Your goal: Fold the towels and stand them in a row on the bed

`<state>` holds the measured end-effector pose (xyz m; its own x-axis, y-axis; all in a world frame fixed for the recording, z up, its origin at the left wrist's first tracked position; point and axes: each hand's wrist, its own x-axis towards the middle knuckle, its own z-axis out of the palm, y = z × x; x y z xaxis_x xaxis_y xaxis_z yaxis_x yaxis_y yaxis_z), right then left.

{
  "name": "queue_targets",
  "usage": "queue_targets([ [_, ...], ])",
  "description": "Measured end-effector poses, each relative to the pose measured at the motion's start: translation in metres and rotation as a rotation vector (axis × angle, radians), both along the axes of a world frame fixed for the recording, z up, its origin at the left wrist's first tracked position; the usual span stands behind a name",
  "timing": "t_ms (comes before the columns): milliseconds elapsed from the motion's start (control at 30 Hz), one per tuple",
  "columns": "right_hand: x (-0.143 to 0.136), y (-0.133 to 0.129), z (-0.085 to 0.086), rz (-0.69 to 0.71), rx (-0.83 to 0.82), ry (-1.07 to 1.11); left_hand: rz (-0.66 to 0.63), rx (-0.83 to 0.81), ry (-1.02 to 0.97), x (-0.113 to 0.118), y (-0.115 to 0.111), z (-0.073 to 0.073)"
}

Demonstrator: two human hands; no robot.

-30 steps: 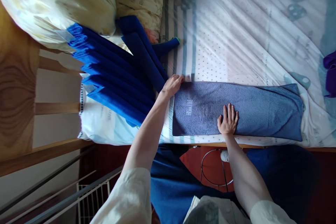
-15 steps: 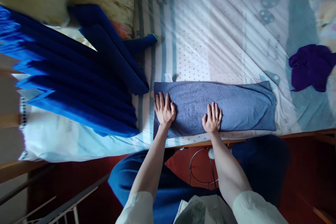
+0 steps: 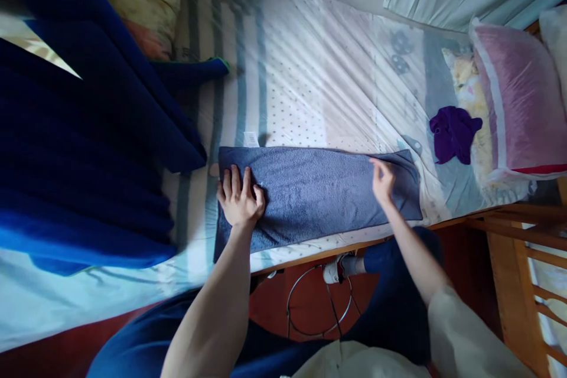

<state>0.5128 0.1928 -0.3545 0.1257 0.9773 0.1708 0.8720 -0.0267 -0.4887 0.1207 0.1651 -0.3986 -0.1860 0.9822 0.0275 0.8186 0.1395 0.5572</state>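
A grey-blue towel [image 3: 316, 192], folded into a long strip, lies along the near edge of the bed. My left hand [image 3: 239, 198] rests flat on its left end, fingers spread. Near the towel's right end, my right hand [image 3: 382, 180] is over the upper edge with fingers loosely apart; whether it pinches the cloth is unclear. A small white label [image 3: 250, 139] sticks out at the towel's top left corner.
A stack of dark blue towels [image 3: 84, 177] fills the left of the mattress [image 3: 319, 71]. A purple cloth [image 3: 452, 133] lies at the right beside a pink pillow [image 3: 518, 94]. A wooden bed frame [image 3: 514, 236] and a wire stand [image 3: 316, 301] are below.
My right hand has slid from the towel's middle toward its right end. My left hand moved from the top left corner down onto the left end. The view has swung right.
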Motion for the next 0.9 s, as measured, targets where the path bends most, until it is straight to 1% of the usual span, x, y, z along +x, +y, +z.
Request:
queue_targets([
  [33, 0.025, 0.022, 0.008, 0.002, -0.006, -0.047, 0.004, -0.001, -0.012, 0.000, 0.000, 0.000],
  [67, 0.047, 0.043, 0.015, 0.056, -0.048, -0.084, 0.006, -0.003, -0.024, 0.000, 0.001, 0.001],
  [133, 0.077, 0.076, 0.024, 0.225, -0.206, -0.142, 0.011, -0.005, -0.037, 0.000, 0.001, 0.002],
  [200, 0.089, 0.095, 0.026, 0.382, -0.359, -0.191, 0.013, -0.006, -0.034, 0.001, 0.001, 0.003],
  [300, 0.087, 0.106, 0.021, 0.511, -0.481, -0.241, 0.013, -0.005, -0.019, 0.001, 0.001, 0.003],
  [400, 0.085, 0.111, 0.013, 0.541, -0.508, -0.252, 0.013, -0.007, -0.016, 0.000, 0.000, 0.002],
  [467, 0.088, 0.117, 0.008, 0.487, -0.479, -0.242, 0.010, -0.012, -0.023, 0.000, 0.000, 0.002],
  [533, 0.091, 0.122, 0.005, 0.401, -0.433, -0.227, 0.009, -0.013, -0.028, 0.000, 0.001, 0.002],
  [633, 0.084, 0.120, 0.002, 0.286, -0.356, -0.271, 0.015, -0.012, -0.022, 0.000, 0.001, 0.002],
  [700, 0.067, 0.107, 0.000, 0.195, -0.258, -0.344, 0.019, -0.015, -0.023, 0.000, 0.001, 0.002],
  [767, 0.040, 0.085, -0.004, 0.117, -0.151, -0.389, 0.017, -0.021, -0.035, 0.001, 0.000, 0.003],
  [833, 0.011, 0.060, -0.011, 0.124, -0.105, -0.381, 0.015, -0.029, -0.050, 0.001, 0.000, 0.003],
  [900, -0.014, 0.039, -0.018, 0.204, -0.124, -0.355, 0.012, -0.037, -0.058, 0.001, 0.000, 0.005],
])
